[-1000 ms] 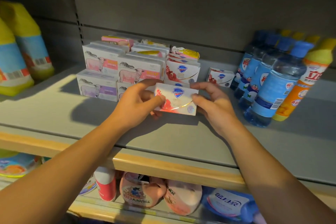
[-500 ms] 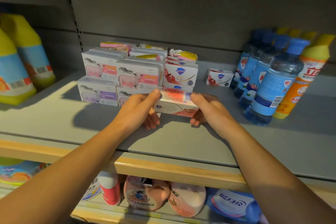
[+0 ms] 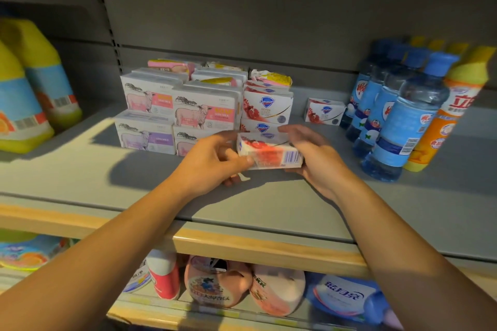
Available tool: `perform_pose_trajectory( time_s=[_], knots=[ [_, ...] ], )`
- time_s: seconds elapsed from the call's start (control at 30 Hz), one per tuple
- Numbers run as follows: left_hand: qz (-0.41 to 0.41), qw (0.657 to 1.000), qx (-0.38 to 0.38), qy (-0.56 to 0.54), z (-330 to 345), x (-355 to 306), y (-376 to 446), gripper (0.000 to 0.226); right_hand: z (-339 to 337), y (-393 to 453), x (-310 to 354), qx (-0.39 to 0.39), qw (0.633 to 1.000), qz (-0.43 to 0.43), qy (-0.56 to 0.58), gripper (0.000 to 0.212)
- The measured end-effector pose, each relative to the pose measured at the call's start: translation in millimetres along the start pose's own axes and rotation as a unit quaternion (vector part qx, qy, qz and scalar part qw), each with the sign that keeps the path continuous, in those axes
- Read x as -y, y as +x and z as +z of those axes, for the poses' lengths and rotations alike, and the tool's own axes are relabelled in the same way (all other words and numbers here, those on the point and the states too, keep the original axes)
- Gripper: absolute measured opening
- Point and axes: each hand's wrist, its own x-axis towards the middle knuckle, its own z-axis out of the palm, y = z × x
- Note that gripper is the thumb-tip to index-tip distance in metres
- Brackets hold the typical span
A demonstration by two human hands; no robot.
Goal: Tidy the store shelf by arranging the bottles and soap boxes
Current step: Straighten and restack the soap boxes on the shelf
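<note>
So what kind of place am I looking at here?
Most likely a shop aisle: metal shelving stocked with stacked soap boxes, a row of identical water bottles, and barcoded detergent jugs.

Bare forearms, no sleeves, bare hands [image 3: 212,160]

I hold a white and red soap box [image 3: 269,152] between both hands just above the grey shelf [image 3: 80,169]. My left hand [image 3: 212,162] pinches its left end, thumb on the near face; my right hand [image 3: 313,154] cups its right end, fingers curled over the far side. The box lies flat, barcode side towards me. Just behind it stands a stack of matching Safeguard boxes [image 3: 266,107], with sheep-printed boxes [image 3: 204,113] stacked to their left. One more soap box [image 3: 324,113] stands alone further right, near the blue-capped water bottles [image 3: 403,126]. Yellow bottles [image 3: 29,88] stand at the far left.
</note>
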Motion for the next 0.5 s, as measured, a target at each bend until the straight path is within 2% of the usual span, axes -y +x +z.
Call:
perform_pose_trajectory(
  time_s=[0.07,0.17,0.27,0.33,0.5],
  knots=[
    [0.014,1.000,-0.007,-0.005,1.5,-1.3,-1.0,0.044,-3.1,-1.4,0.9,0.015,0.999,-0.041,-0.026,0.032],
    [0.007,0.998,-0.065,0.025,3.1,-1.7,-1.0,0.042,-4.1,-7.2,2.4,0.037,0.987,-0.118,-0.107,0.054],
    [0.024,0.983,-0.123,0.131,2.5,1.7,-2.4,0.036,-1.4,-7.7,1.8,0.044,0.975,-0.143,-0.166,0.058],
    [0.079,0.966,-0.147,0.198,1.9,1.9,-4.9,0.040,-0.8,-6.9,2.7,0.031,0.960,-0.174,-0.218,0.058],
    [0.190,0.918,-0.184,0.296,3.8,-0.4,-5.6,0.049,0.8,-5.8,2.9,-0.040,0.897,-0.269,-0.348,0.054]
  ],
)
